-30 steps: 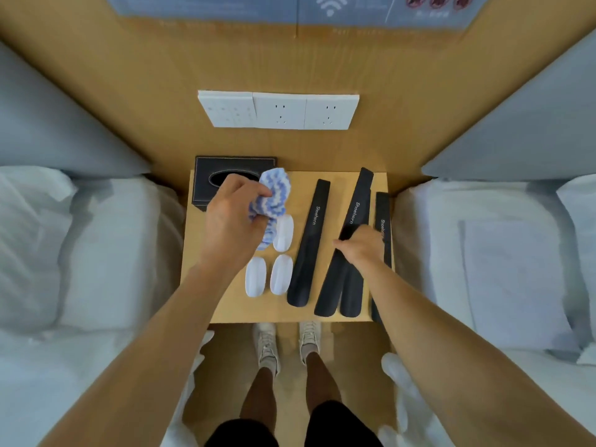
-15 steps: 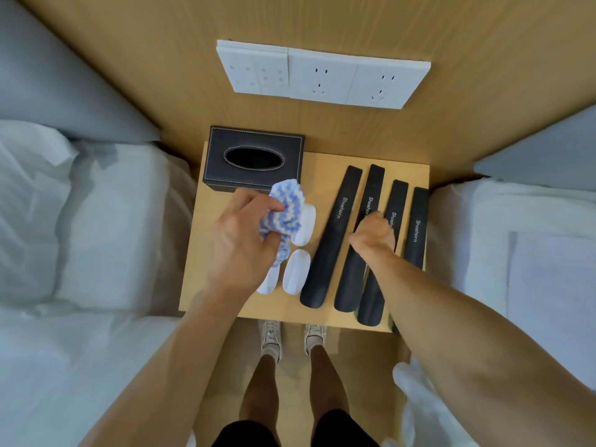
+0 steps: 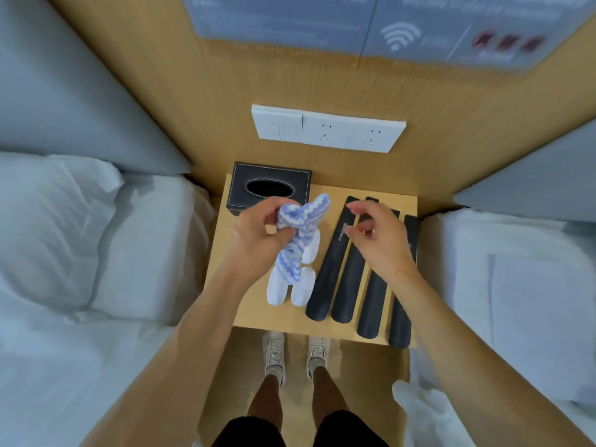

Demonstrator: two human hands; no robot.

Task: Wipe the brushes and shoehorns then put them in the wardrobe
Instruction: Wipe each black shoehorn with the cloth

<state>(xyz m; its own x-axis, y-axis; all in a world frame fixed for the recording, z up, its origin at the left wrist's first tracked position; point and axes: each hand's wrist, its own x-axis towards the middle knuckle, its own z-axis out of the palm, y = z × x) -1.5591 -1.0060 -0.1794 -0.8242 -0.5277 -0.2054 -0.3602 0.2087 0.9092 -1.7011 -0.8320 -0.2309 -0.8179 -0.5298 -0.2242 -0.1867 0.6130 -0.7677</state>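
Left hand (image 3: pixel 258 233) pinches cloth (image 3: pixel 300 233) ready for wiping; right hand (image 3: pixel 380 237) loose, empty above 4 shoehorns (image 3: pixel 325 285) at 3 o'clock.

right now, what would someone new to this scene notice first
The blue-and-white striped cloth bunched in the left hand above the middle of the wooden bedside table, with the right hand empty beside it. Below lie four black shoehorns side by side on the table's right half, white brushes to their left, and a black tissue box at the back left corner.
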